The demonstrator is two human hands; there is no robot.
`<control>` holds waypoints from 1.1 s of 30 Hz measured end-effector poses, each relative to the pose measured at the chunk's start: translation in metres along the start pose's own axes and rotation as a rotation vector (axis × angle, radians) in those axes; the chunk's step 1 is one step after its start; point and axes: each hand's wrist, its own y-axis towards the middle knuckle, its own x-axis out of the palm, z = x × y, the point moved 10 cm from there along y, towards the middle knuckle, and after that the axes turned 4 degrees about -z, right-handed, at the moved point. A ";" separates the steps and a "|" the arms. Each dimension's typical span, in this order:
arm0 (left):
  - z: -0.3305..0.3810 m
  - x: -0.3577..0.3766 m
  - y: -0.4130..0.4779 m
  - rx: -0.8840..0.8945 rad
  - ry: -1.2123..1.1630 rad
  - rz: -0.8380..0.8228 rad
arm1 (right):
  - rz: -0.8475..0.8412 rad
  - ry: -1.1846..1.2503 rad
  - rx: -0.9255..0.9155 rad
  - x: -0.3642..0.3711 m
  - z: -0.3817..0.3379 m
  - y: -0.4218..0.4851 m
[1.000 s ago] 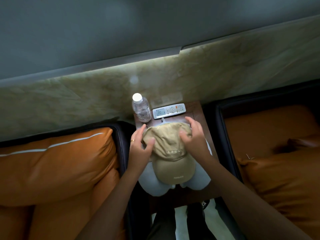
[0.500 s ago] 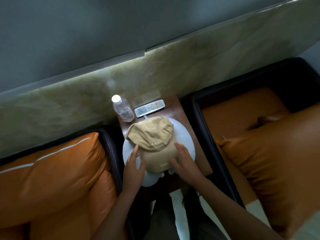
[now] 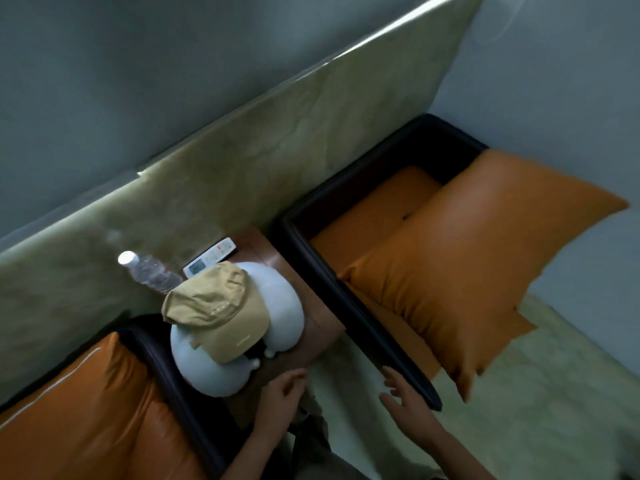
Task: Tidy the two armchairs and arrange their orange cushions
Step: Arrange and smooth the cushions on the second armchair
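A tan cap (image 3: 221,311) lies on a pale neck pillow (image 3: 284,306) on the small wooden side table (image 3: 322,327) between two dark-framed armchairs. The right armchair (image 3: 363,306) holds a large orange cushion (image 3: 464,271) lying askew, one corner hanging past the seat front. An orange cushion (image 3: 69,417) with a white stripe fills the left armchair (image 3: 166,375). My left hand (image 3: 282,393) hovers near the table's front edge, fingers loosely curled, holding nothing. Beside the right chair's front arm, my right hand (image 3: 405,400) is spread and empty.
A water bottle (image 3: 149,273) and a white remote (image 3: 209,261) sit at the back of the table against a marble wall panel (image 3: 242,174). Pale floor (image 3: 536,410) lies in front of the right armchair.
Both hands have let go of the cap and pillow and pulled back toward me. My view has swung right, showing more of the right armchair and its cushion.
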 end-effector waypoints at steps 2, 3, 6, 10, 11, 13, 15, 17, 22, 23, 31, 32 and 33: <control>0.010 0.052 -0.003 -0.007 0.067 -0.145 | -0.004 0.013 0.022 -0.017 0.040 -0.017; 0.015 0.076 -0.006 -0.001 0.087 -0.188 | 0.000 0.026 0.021 -0.026 0.059 -0.026; 0.031 0.140 -0.017 0.016 0.149 -0.231 | 0.023 0.084 0.005 -0.058 0.113 -0.055; 0.054 0.214 -0.047 0.028 0.153 -0.136 | 0.068 0.186 0.026 -0.111 0.194 -0.099; 0.056 0.231 -0.054 0.019 0.153 -0.115 | 0.088 0.207 0.034 -0.126 0.216 -0.111; 0.060 0.267 -0.067 0.012 0.182 -0.120 | 0.152 0.256 0.061 -0.158 0.260 -0.135; 0.066 0.298 -0.079 0.019 0.215 -0.132 | 0.237 0.336 0.109 -0.187 0.303 -0.158; 0.076 0.324 -0.089 0.039 0.234 -0.138 | 0.311 0.413 0.142 -0.208 0.338 -0.176; 0.119 0.389 -0.100 0.088 0.243 -0.198 | 0.379 0.501 0.154 -0.239 0.386 -0.197; 0.127 0.400 -0.099 0.093 0.233 -0.207 | 0.387 0.507 0.146 -0.246 0.389 -0.197; 0.186 0.461 -0.056 0.125 0.128 -0.208 | 0.353 0.420 0.090 -0.323 0.388 -0.162; 0.195 0.465 -0.047 0.132 0.113 -0.205 | 0.352 0.403 0.085 -0.337 0.385 -0.153; 0.203 0.468 -0.037 0.139 0.101 -0.199 | 0.353 0.386 0.080 -0.350 0.383 -0.142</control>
